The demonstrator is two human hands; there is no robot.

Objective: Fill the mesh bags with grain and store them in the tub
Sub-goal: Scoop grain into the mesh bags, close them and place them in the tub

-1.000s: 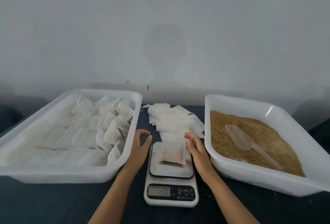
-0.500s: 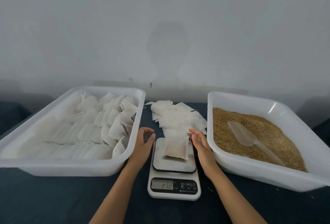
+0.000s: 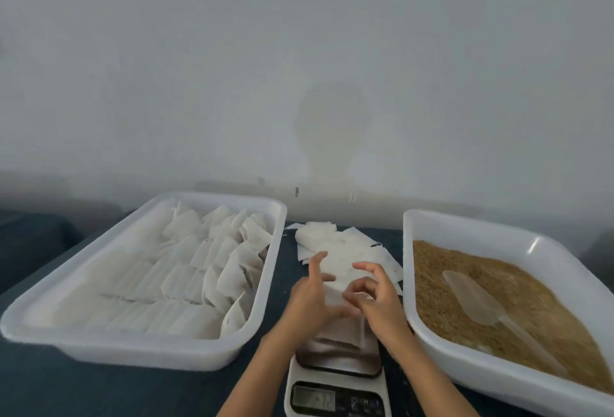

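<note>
Hands (image 3: 345, 297) gripping pale mesh bag (image 3: 337, 327) (over scale (image 3: 339, 380))

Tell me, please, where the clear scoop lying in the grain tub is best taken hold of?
Take the scoop by its narrow handle, which points toward the near right corner of the grain tub. Come from above with the right hand; the wide bowl lies farther back, half sunk in the grain, and would likely be harder to pinch.

I am looking at the kitchen scale (image 3: 337, 390) in front of me, and its display (image 3: 314, 399) is showing digits too blurred for me to read. The small markings beside its buttons (image 3: 364, 404) are also smearing into nothing legible. I am finding no other text anywhere.
</note>
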